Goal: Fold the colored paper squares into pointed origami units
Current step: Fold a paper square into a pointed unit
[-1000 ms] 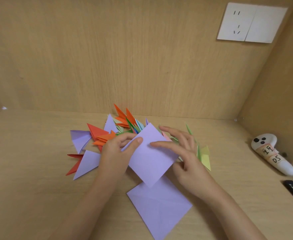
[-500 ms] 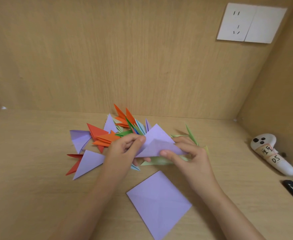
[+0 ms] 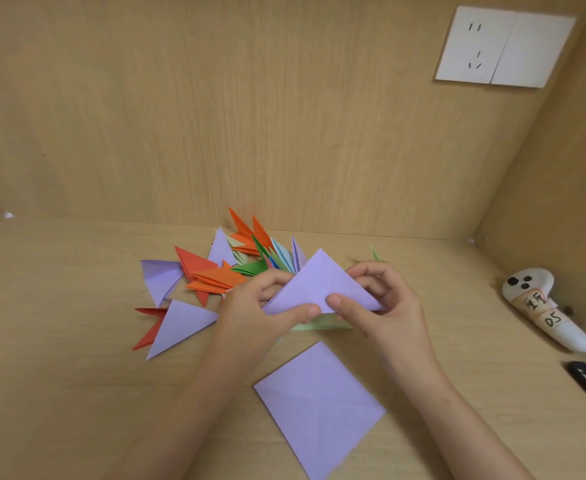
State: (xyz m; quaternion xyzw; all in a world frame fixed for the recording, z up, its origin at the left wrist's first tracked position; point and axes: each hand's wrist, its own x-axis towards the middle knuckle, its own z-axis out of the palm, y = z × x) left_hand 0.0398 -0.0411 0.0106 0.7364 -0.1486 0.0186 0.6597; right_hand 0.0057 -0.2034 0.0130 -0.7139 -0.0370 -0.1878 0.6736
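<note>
Nearest me, a flat lilac square (image 3: 319,407) lies on the desk (image 3: 77,375), turned like a diamond with one corner toward me. Just beyond it I see both hands holding a lilac triangle (image 3: 319,282) above the desk, its long edge running left to right and its apex pointing away at the back wall. The left hand (image 3: 260,317) pinches that edge, thumb in front and fingers curled behind; the right hand (image 3: 385,306) does likewise. Behind them sits the pile of pointed units (image 3: 215,275).
</note>
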